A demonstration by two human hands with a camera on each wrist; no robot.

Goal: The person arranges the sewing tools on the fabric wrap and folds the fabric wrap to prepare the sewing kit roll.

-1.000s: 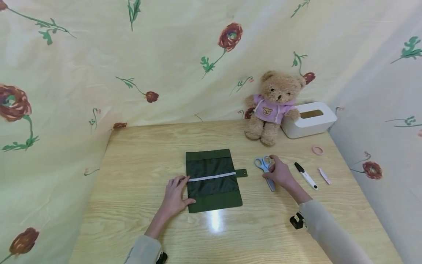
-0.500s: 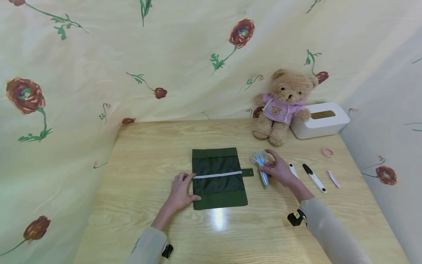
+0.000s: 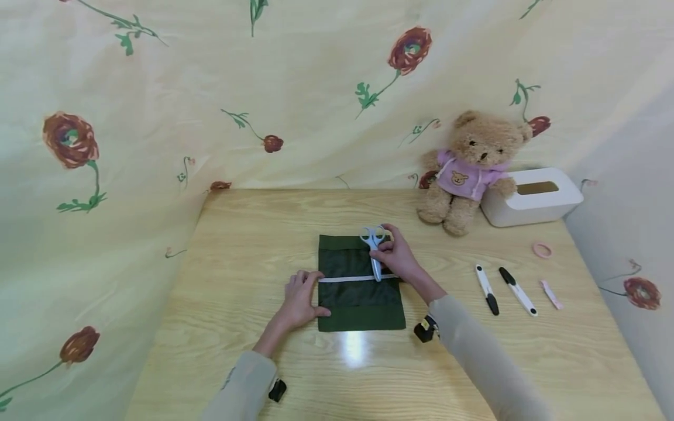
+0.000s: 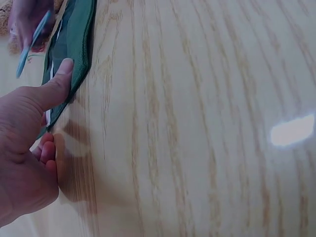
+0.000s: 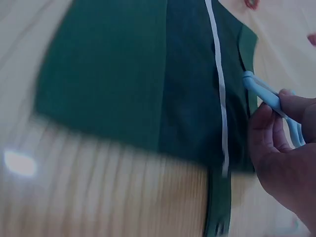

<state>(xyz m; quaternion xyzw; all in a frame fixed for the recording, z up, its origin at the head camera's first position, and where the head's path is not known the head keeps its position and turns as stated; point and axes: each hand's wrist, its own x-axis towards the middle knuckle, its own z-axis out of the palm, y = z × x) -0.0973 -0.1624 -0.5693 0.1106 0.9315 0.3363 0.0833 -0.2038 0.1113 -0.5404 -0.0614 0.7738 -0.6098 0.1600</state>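
Note:
A dark green fabric roll-up case (image 3: 360,318) lies unfolded on the wooden table, with a white elastic strip (image 3: 342,279) across its middle. At its left edge rests my left hand (image 3: 297,301), thumb and fingertips spread apart along the edge; in the left wrist view the thumb (image 4: 61,74) lies on top of the cloth. My right hand (image 3: 398,257) pinches light blue scissors (image 3: 375,260) over the case's upper right part, handles pointing away and tip near the elastic. In the right wrist view the scissors (image 5: 264,91) are between thumb and fingers, partly hidden.
Right of the case lie two black-and-white markers (image 3: 487,290) (image 3: 518,292), a small pink item (image 3: 551,294) and a pink ring (image 3: 542,250). At the back sit a teddy bear (image 3: 466,175) and a white tissue box (image 3: 547,202). Floral cloth hangs behind the table.
My right hand has carried the scissors from the table leftward over the case, uncovering a second marker. The left hand stays at the case's left edge. The head view has shifted.

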